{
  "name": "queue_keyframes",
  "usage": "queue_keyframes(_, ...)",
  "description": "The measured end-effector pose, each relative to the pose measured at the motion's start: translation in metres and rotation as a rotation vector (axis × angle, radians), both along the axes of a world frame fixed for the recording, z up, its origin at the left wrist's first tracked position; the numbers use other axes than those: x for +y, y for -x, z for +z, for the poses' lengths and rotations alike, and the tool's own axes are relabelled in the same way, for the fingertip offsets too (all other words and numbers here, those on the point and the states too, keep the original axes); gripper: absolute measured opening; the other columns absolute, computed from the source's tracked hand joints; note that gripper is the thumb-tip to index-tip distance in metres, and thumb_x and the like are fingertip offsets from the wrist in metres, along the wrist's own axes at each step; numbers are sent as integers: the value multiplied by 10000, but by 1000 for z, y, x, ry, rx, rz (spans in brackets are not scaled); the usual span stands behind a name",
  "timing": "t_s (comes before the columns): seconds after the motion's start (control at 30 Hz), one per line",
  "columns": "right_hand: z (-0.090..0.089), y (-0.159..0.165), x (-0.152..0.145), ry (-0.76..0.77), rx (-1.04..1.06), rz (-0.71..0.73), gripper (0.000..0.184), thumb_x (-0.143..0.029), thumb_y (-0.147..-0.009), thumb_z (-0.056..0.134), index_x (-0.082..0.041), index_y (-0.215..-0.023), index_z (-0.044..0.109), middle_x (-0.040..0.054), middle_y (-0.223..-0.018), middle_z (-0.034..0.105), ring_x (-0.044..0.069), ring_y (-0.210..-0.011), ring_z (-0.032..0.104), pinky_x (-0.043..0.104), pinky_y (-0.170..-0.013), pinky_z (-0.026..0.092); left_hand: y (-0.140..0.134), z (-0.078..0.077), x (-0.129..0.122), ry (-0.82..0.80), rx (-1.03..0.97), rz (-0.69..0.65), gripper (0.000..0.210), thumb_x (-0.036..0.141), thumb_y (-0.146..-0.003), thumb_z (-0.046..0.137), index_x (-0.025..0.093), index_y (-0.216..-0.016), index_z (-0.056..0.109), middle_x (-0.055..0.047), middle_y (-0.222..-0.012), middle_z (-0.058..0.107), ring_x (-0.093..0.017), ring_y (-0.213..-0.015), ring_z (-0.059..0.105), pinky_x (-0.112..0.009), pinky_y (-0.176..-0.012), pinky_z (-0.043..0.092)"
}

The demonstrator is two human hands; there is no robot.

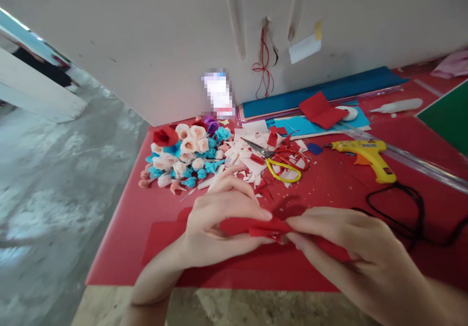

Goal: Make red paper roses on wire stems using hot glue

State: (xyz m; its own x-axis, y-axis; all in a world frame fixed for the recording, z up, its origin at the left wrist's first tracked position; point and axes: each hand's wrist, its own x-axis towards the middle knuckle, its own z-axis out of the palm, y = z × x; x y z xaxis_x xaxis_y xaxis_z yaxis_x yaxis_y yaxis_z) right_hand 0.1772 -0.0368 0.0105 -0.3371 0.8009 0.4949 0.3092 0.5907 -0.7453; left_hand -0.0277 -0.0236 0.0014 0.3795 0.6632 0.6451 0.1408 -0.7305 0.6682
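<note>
Between my two hands is a folded piece of red paper (265, 227), held just above the red tabletop (226, 275). The thumb and fingers of my left hand (223, 219) pinch its left part. My right hand (351, 238) grips the right end with thumb and forefinger, and its other fingers are partly hidden. A small shiny spot shows on the paper's lower edge. Flat red sheets (161, 240) lie under my left wrist. Beyond my hands rest scissors (272, 160) with yellow and red handles, on a heap of white and red paper scraps (239, 145).
Paper flowers (188, 145) in several colours cluster at the left. A yellow glue gun (369, 155) with a black cord (420, 219) lies at the right. Behind are blue paper (321, 92), a red square (321, 110) and a white bottle (400, 105). A phone (218, 92) leans against the wall.
</note>
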Motion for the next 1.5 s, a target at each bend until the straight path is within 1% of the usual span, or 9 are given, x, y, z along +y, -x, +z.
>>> queue_keyframes(0.07, 0, 1, 0, -4, 4, -8, 158, -89, -781, 576, -194, -858, 666, -40, -792, 710, 56, -679, 661, 76, -667, 509, -2, -3, -1, 54, -53, 9, 486, 98, -692, 742, 171, -1141, 570, -25, -779, 692, -163, -781, 586, -323, -709, 504)
queue_keyframes(0.13, 0, 1, -1, -17, 6, -27, 158, -90, -786, 571, -201, -855, 660, -50, -775, 706, 47, -674, 657, 66, -678, 504, -4, -5, -2, 108, -66, 25, 513, 128, -690, 750, 180, -1159, 549, -26, -786, 685, -168, -790, 589, -329, -715, 496)
queue_keyframes(0.33, 1, 3, -2, -51, 19, -40, 152, -85, -787, 579, -200, -874, 625, -42, -767, 691, 40, -678, 643, 67, -682, 492, -8, -2, 0, 66, 52, 124, 186, 261, -707, 751, 160, -808, 632, -14, -734, 664, -158, -752, 594, -428, -903, 448)
queue_keyframes(0.4, -2, 3, -3, -49, 14, -32, 151, -86, -796, 577, -199, -890, 612, -32, -787, 687, 53, -699, 641, 100, -689, 497, -9, -1, 1, 52, 65, 117, 144, 236, -723, 735, 149, -779, 634, -11, -700, 664, -149, -726, 590, -409, -860, 466)
queue_keyframes(0.5, -5, 3, -4, -58, 6, -16, 153, -77, -813, 562, -193, -909, 591, -21, -795, 678, 73, -702, 633, 148, -675, 499, -11, 0, 0, 45, 45, 107, 110, 201, -734, 719, 143, -777, 636, -15, -686, 668, -141, -697, 579, -344, -716, 496)
queue_keyframes(0.57, -6, 3, -4, -76, -1, -12, 158, -65, -818, 553, -192, -909, 578, -19, -782, 670, 84, -695, 626, 171, -651, 496, -13, 0, 0, 40, 36, 118, 104, 198, -737, 716, 146, -767, 631, -9, -667, 663, -134, -666, 575, -335, -688, 497)
queue_keyframes(1.0, -11, 3, -6, -110, -75, -24, 279, -25, -814, 534, -238, -994, 526, -48, -768, 659, 112, -678, 619, 232, -645, 506, -17, -5, -1, 92, -17, 152, 85, 157, -726, 689, 167, -785, 630, -13, -681, 649, -141, -684, 576, -335, -712, 478)
queue_keyframes(1.23, -13, 4, -7, -102, -76, -27, 241, -33, -815, 538, -218, -969, 529, -35, -774, 646, 98, -677, 605, 218, -666, 497, -19, -6, -1, 137, -41, 116, 102, 125, -717, 669, 150, -794, 608, -19, -708, 629, -141, -707, 575, -342, -735, 480)
queue_keyframes(1.5, -8, 9, -1, -34, -17, -44, 227, -55, -789, 547, -232, -929, 574, -20, -774, 670, 115, -669, 639, 208, -658, 545, -17, -7, -3, 202, -37, 94, 110, 113, -714, 640, 151, -806, 594, -16, -718, 615, -159, -732, 586, -362, -765, 481)
